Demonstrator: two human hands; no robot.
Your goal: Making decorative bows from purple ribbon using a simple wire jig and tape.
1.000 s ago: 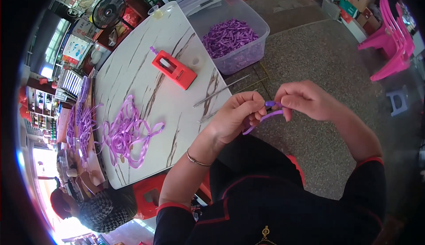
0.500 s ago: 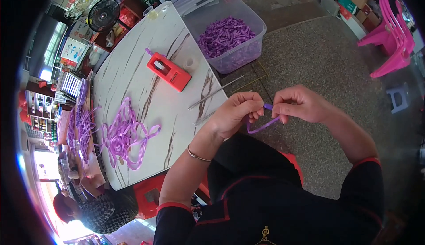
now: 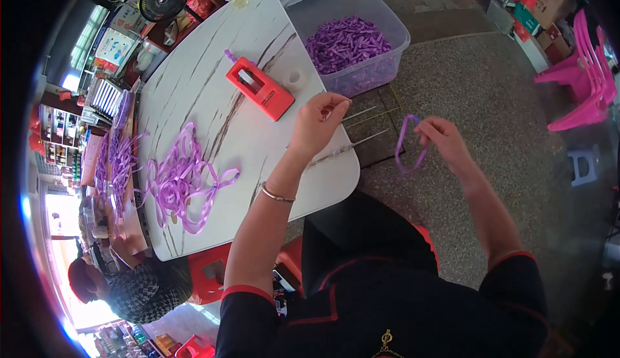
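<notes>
A loop of purple ribbon [image 3: 398, 148] hangs from the pinched fingers of my right hand [image 3: 445, 141], over the floor to the right of the table. My left hand [image 3: 320, 125] is raised by the table's right edge with its fingers curled; whatever may be in them is hidden. Thin metal rods [image 3: 371, 139] stick out past the table edge close to my left hand. A red tape dispenser [image 3: 274, 101] lies on the marble-patterned table [image 3: 213, 96], with a bit of purple at its far end. Left of it spreads a loose heap of purple ribbon [image 3: 177, 180].
Beyond the table's right edge stands a clear plastic bin [image 3: 394, 44] holding many small purple ribbon pieces [image 3: 349, 44]. More ribbon strands [image 3: 123, 177] hang at the far left, near another person [image 3: 139, 287]. Pink chairs [image 3: 584, 80] and a small pale stool [image 3: 582, 167] stand right.
My hands, close together on the ribbon before, are now apart. The left has moved up and left toward the rods; the right keeps the ribbon, now a hanging loop. The view has shifted slightly.
</notes>
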